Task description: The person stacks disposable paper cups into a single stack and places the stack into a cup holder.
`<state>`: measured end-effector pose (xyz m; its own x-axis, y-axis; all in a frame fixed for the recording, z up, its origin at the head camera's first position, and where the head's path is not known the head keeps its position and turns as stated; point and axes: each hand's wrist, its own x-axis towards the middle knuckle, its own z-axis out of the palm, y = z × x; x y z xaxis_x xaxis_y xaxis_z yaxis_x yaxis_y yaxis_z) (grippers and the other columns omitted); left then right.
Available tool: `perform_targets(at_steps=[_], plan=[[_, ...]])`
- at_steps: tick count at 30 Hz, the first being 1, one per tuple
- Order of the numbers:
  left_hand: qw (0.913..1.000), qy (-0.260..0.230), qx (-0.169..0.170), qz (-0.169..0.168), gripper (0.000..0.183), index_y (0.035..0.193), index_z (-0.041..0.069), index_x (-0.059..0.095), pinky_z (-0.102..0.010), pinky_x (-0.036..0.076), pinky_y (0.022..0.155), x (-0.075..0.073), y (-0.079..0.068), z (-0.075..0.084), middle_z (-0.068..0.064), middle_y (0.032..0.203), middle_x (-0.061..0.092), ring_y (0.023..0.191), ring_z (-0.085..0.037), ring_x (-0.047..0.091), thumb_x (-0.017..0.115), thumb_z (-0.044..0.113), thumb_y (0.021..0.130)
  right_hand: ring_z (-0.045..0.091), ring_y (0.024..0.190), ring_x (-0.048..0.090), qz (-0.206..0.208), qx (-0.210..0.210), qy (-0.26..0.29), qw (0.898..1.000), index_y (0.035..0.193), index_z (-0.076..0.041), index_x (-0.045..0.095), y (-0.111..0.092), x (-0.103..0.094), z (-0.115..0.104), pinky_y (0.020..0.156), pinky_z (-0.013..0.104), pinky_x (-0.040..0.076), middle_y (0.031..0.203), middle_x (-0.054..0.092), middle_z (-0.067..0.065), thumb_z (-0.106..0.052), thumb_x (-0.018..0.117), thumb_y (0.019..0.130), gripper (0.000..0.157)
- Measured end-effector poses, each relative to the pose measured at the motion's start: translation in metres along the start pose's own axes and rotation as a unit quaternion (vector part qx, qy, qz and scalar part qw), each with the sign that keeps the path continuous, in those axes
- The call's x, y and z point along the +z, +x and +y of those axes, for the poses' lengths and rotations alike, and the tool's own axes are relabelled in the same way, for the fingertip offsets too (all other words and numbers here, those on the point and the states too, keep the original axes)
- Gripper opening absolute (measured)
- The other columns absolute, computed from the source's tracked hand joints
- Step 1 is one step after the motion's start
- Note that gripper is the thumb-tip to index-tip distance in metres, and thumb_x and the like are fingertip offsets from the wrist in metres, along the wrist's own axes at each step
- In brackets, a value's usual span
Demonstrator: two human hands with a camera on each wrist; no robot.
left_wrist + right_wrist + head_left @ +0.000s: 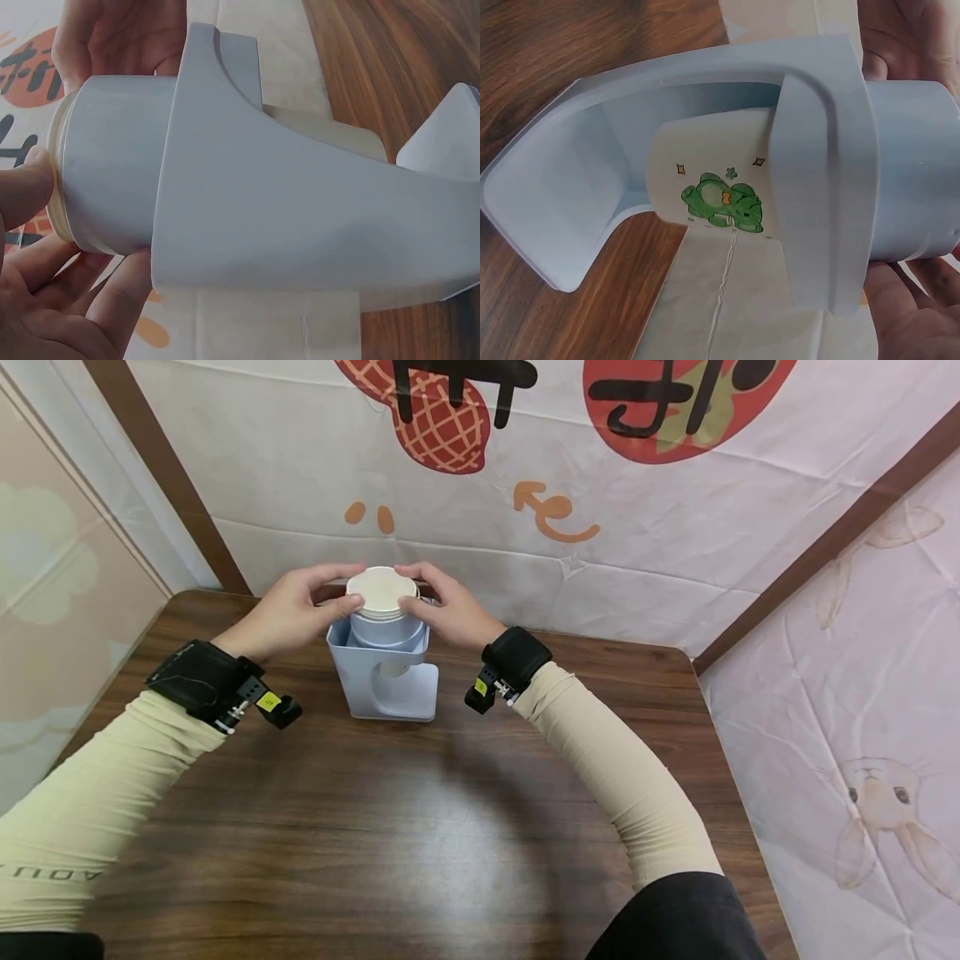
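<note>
A light blue-grey cup dispenser [348, 668] stands upright near the table's back edge. Stacked pale paper cups [382, 589] show their rims at the top of its round tube [120, 161]. My left hand [288, 606] holds the stack's rim from the left, thumb in front and fingers behind. From the right, my right hand [453, 606] grips the same rim in a matching way. Below the dispenser's upper body hangs the narrow end of a paper cup [716, 172], printed with a green bear. Most of the stack is hidden inside the tube.
The dispenser stands on a dark wooden table [337, 827]. Right behind it hangs a white printed cloth [645, 552]. Another pale cloth with rabbit drawings [877, 802] borders the right side. Each wrist wears a black strap [517, 660] with a small camera.
</note>
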<state>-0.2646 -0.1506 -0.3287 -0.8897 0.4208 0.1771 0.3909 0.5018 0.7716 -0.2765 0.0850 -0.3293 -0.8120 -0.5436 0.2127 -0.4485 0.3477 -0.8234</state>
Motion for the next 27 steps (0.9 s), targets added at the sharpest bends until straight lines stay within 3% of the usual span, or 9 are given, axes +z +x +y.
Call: perform_targets(at_steps=[4, 13, 27], plan=[[1.0000, 0.003, 0.002, -0.002, 0.059, 0.143, 0.005, 0.045, -0.037, 0.046, 0.095, 0.0011, 0.0016, -0.0006, -0.016, 0.142, 0.047, 0.124, -0.033, 0.050, 0.061, 0.028, 0.092, 0.020, 0.129, 0.045, 0.001, -0.002, 0.001, 1.000, 0.133, -0.003, 0.047, 0.0020, 0.0002, 0.0076, 0.105, 0.029, 0.038, 0.148, 0.043, 0.009, -0.014, 0.057, 0.094, 0.043], [0.9993, 0.028, 0.012, -0.021, 0.059, 0.144, 0.003, 0.043, -0.045, 0.043, 0.098, 0.0000, 0.0027, -0.0002, -0.018, 0.143, 0.044, 0.125, -0.033, 0.048, 0.058, 0.029, 0.093, 0.010, 0.125, 0.046, 0.007, 0.021, -0.014, 1.000, 0.135, -0.009, 0.048, 0.0014, 0.0024, 0.0112, 0.101, 0.020, 0.038, 0.147, 0.044, 0.000, -0.020, 0.057, 0.094, 0.044], [0.9993, 0.026, 0.012, -0.022, 0.061, 0.145, -0.001, 0.038, -0.046, 0.041, 0.099, -0.0002, 0.0014, 0.0013, -0.021, 0.145, 0.041, 0.127, -0.037, 0.045, 0.056, 0.029, 0.095, 0.012, 0.125, 0.046, -0.011, 0.002, -0.004, 1.000, 0.137, -0.006, 0.044, 0.0036, 0.0005, 0.0112, 0.101, 0.020, 0.038, 0.144, 0.045, 0.006, -0.019, 0.054, 0.096, 0.045]])
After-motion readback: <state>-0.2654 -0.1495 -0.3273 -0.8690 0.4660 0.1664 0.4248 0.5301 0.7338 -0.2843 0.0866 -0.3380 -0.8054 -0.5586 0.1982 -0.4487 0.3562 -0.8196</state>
